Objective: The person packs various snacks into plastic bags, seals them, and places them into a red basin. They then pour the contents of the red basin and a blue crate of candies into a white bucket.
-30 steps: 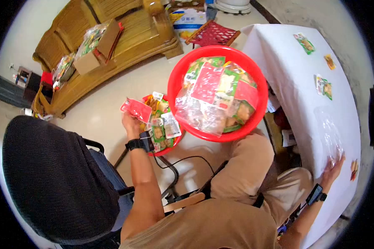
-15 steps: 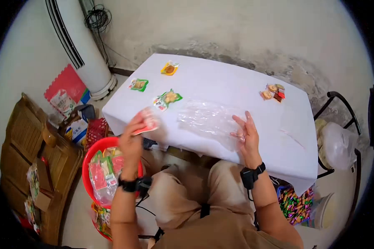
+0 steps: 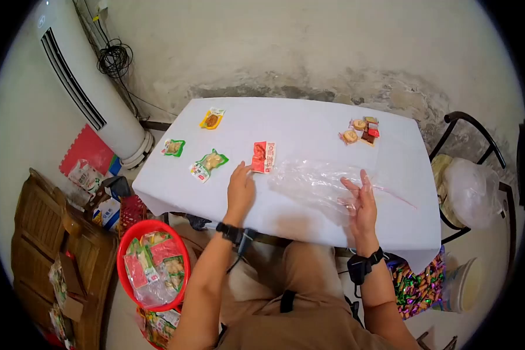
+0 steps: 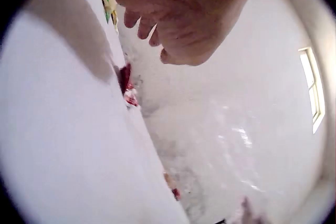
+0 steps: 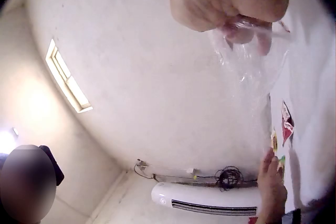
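Note:
A red-and-white snack packet (image 3: 263, 157) lies on the white-covered table (image 3: 309, 131). Just beside its lower left corner is my left hand (image 3: 240, 189), fingers loosely bent and nothing in them; the left wrist view shows the red packet (image 4: 126, 83) apart from the hand (image 4: 184, 19). My right hand (image 3: 361, 207) holds a crumpled clear plastic bag (image 3: 315, 181) by one end, and the bag spreads leftward over the table. In the right wrist view the bag (image 5: 244, 69) hangs from the curled fingers. Left of the red packet lie two green-edged packets, (image 3: 211, 163) the larger one nearer.
A yellow packet (image 3: 212, 118) lies at the table's back left, small wrapped biscuits (image 3: 361, 131) at the back right. On the floor to the left stands a red basin (image 3: 122, 271) of packets. A black-framed chair (image 3: 475, 125) and a tub (image 3: 469, 286) stand at the right.
The view has turned from the basins at the left to the table. My left hand has carried the red packet from the lower basin to the table and let go. My right hand keeps the bag.

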A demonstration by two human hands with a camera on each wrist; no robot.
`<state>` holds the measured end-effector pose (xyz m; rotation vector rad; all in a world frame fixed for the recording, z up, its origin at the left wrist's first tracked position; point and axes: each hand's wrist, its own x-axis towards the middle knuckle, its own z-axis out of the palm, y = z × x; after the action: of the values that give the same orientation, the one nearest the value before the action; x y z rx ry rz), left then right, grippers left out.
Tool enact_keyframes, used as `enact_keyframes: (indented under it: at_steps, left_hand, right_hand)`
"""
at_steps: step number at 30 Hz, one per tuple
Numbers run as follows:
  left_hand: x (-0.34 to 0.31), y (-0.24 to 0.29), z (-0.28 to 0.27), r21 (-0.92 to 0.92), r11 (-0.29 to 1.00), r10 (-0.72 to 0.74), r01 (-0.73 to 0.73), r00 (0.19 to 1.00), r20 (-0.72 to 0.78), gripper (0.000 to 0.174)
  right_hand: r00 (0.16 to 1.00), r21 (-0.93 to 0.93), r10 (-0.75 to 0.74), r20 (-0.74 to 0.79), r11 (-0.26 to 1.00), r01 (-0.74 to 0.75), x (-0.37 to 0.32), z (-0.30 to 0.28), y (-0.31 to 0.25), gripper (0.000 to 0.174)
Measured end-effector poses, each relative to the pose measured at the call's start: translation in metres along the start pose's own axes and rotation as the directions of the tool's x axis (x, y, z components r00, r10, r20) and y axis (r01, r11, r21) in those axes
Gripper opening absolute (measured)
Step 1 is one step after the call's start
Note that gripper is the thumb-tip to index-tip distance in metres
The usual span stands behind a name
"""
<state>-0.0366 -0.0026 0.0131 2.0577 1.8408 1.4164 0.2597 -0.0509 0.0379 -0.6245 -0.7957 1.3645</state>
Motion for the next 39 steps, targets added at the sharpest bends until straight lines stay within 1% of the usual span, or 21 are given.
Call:
enact_keyframes:
  at_steps: [2,4,7,9,12,19,21,22,24,25,27,29,30,31,33,34,35,36,37,38,39]
  left_hand:
    - [-0.012,0.028,-0.015,-0.180,0.982,-0.083,0.062,0.990,-0.110,0.026]
    - [-0.031,0.061,-0.020,-0.281,0.959,-0.071,0.029,0.988,-0.140,0.028]
    - [-0.055,0.105,-0.028,-0.137,0.963,0.233,-0.234,0.972,-0.018,0.053]
    - [-0.058,0.123,-0.028,-0.125,0.974,0.190,-0.191,0.982,-0.021,0.053]
    - [-0.060,0.097,-0.022,-0.017,0.989,0.148,-0.149,0.987,-0.060,0.050]
    - [-0.049,0.075,-0.033,0.216,0.963,0.186,-0.163,0.978,-0.094,0.041]
    - [-0.041,0.062,-0.032,0.222,0.941,0.315,-0.257,0.906,-0.285,0.030]
    - [-0.035,0.057,-0.034,0.224,0.942,0.311,-0.251,0.904,-0.294,0.030]
    - [-0.023,0.044,-0.043,0.048,0.979,0.205,-0.200,0.928,-0.312,0.021]
    - [-0.018,0.042,-0.048,0.047,0.980,0.200,-0.196,0.925,-0.322,0.021]
    - [-0.008,0.035,-0.061,-0.185,0.980,-0.014,-0.071,0.907,-0.421,0.013]
    - [-0.001,0.018,-0.070,-0.270,0.960,-0.073,-0.076,0.861,-0.503,0.011]
    - [0.001,0.007,-0.078,-0.445,0.895,-0.251,-0.025,0.796,-0.551,0.009]
    - [0.003,-0.005,-0.088,-0.609,0.793,-0.426,-0.001,0.713,-0.557,0.009]
    - [-0.001,-0.038,-0.111,-0.540,0.840,-0.446,0.046,0.626,-0.640,0.009]
    - [-0.005,-0.050,-0.122,-0.540,0.841,-0.444,0.042,0.623,-0.643,0.009]
    - [-0.010,-0.060,-0.131,-0.514,0.852,-0.473,0.106,0.576,-0.666,0.008]
    - [-0.014,-0.068,-0.137,-0.487,0.856,-0.498,0.171,0.528,-0.688,0.008]
    - [-0.017,-0.073,-0.141,-0.487,0.856,-0.498,0.172,0.527,-0.689,0.008]
    - [-0.020,-0.076,-0.144,-0.422,0.893,-0.436,0.157,0.535,-0.724,0.008]
    - [-0.020,-0.079,-0.147,-0.354,0.925,-0.370,0.138,0.542,-0.754,0.009]
  right_hand:
    - [0.997,-0.066,0.013,-0.077,0.998,-0.018,0.001,0.018,0.000,0.053]
    - [0.999,-0.048,-0.022,-0.040,0.999,0.020,0.005,0.034,0.014,0.054]
    - [0.993,-0.053,-0.022,0.112,0.998,0.028,0.004,0.055,0.041,0.059]
    - [0.958,-0.122,0.025,0.285,0.992,0.011,-0.006,0.079,0.057,0.062]
    - [0.898,-0.079,0.068,0.436,0.996,-0.037,-0.015,0.094,0.076,0.063]
    - [0.862,-0.194,0.136,0.488,0.980,-0.045,0.003,0.123,0.086,0.067]
    - [0.799,-0.296,0.274,0.535,0.947,-0.126,0.016,0.125,0.100,0.067]
    - [0.794,-0.301,0.276,0.541,0.945,-0.124,0.022,0.129,0.106,0.067]
    - [0.758,-0.353,0.259,0.599,0.935,-0.041,0.032,0.143,0.111,0.067]
    - [0.742,-0.370,0.256,0.619,0.929,-0.011,0.034,0.154,0.108,0.068]
    - [0.694,-0.273,0.175,0.699,0.961,0.033,0.038,0.181,0.098,0.063]
    - [0.624,-0.295,0.214,0.751,0.955,0.027,0.049,0.195,0.099,0.058]
    - [0.565,-0.316,0.247,0.787,0.948,0.025,0.056,0.198,0.099,0.054]
    - [0.559,-0.317,0.247,0.791,0.948,0.030,0.069,0.195,0.106,0.054]
    - [0.232,-0.169,0.241,0.942,0.941,-0.293,0.095,0.188,0.127,0.037]
    - [0.366,-0.223,0.332,0.869,0.924,-0.310,0.096,0.194,0.129,0.032]
    - [0.363,-0.224,0.331,0.871,0.925,-0.307,0.098,0.206,0.137,0.032]
    - [0.536,-0.450,0.349,0.768,0.890,0.065,0.100,0.222,0.147,0.035]
    - [0.694,-0.655,0.273,0.666,0.659,0.370,0.100,0.236,0.157,0.039]
    - [0.681,-0.674,0.212,0.700,0.510,0.534,0.101,0.247,0.166,0.057]
    - [0.681,-0.674,0.211,0.701,0.509,0.535,0.100,0.258,0.177,0.057]
